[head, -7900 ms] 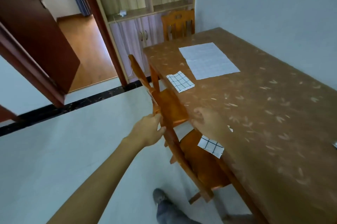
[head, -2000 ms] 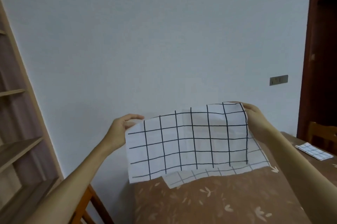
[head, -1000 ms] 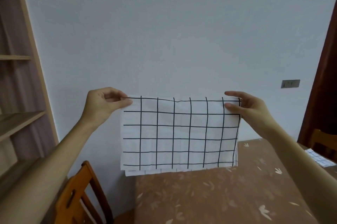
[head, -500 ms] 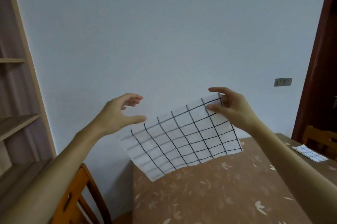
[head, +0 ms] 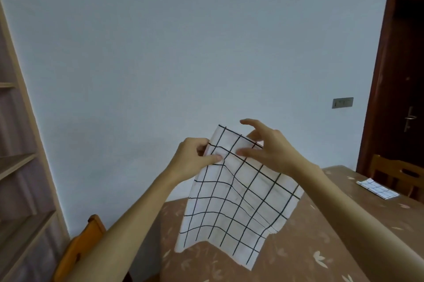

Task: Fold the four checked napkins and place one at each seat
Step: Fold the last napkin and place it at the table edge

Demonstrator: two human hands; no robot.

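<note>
Bringing my left hand (head: 195, 160) back, I pinch the napkin (head: 238, 199) beside my right hand (head: 268, 153), whose thumb presses it, fingers spread; second fold starts above the table (head: 298, 247).

Table (head: 298, 258) fills the lower right, its far edge against the wall (head: 183, 40). Napkin (head: 236, 199) hangs in the air above the table's near-left part, top edge up between both hands. Left hand (head: 195, 160) pinches its upper left edge; right hand (head: 268, 148) is just right of it at the top edge, thumb on the cloth, the other fingers spread. Chair (head: 78, 252) stands left of the table, low, under the left forearm. Shelves (head: 16, 167) run along the far left. Folded napkin (head: 377, 188) lies on the table's far right end, before a second chair (head: 399, 175). Door (head: 406, 79) is behind that chair, switch plate (head: 342, 102) on the wall left of it.
</note>
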